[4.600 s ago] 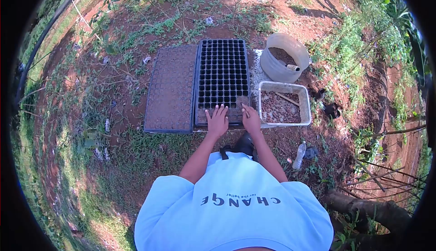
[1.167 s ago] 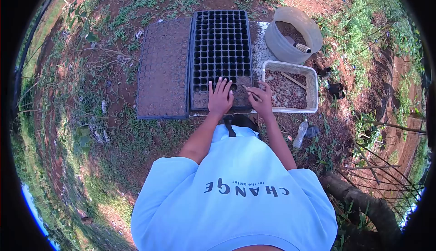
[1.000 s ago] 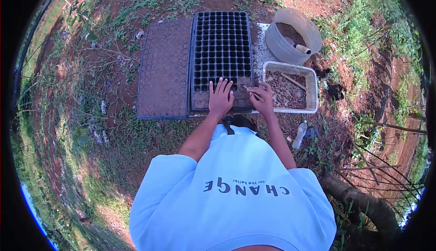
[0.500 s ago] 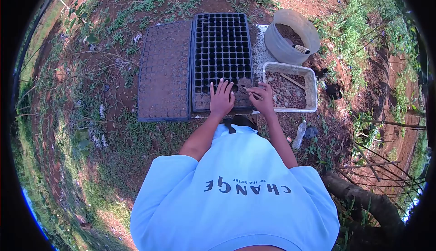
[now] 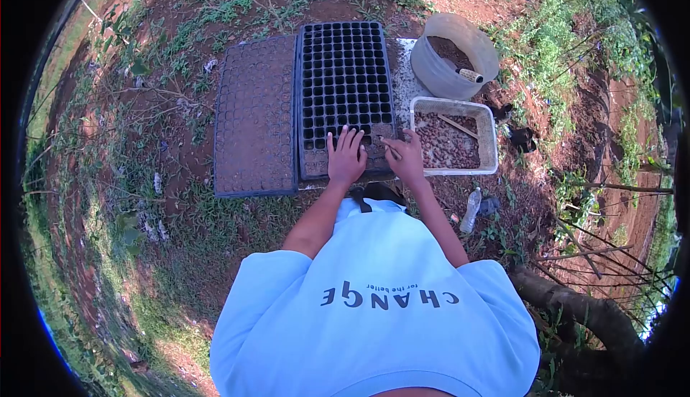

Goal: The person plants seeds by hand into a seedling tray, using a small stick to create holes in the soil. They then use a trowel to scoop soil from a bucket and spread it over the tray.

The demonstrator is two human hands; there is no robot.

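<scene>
A black seedling tray lies in front of me, its far cells bare and its nearest rows filled with brown soil. My left hand rests on the near part of this tray with fingers outstretched. Close by on the right, my right hand pinches a short thin stick over the soil-filled cells at the tray's near right. Where the stick's tip meets the soil is too small to make out. A second seedling tray, covered with soil, lies alongside on the left.
Right of the trays stands a white rectangular tub holding small reddish-brown pieces and a flat wooden strip. Behind it is a translucent round bucket with soil and a light-coloured handle inside. A plastic bottle lies nearer me.
The whole view has shifted slightly. My right hand has drawn a little closer to my left hand, and the stick is held at a different angle. The left hand stays on the tray.
</scene>
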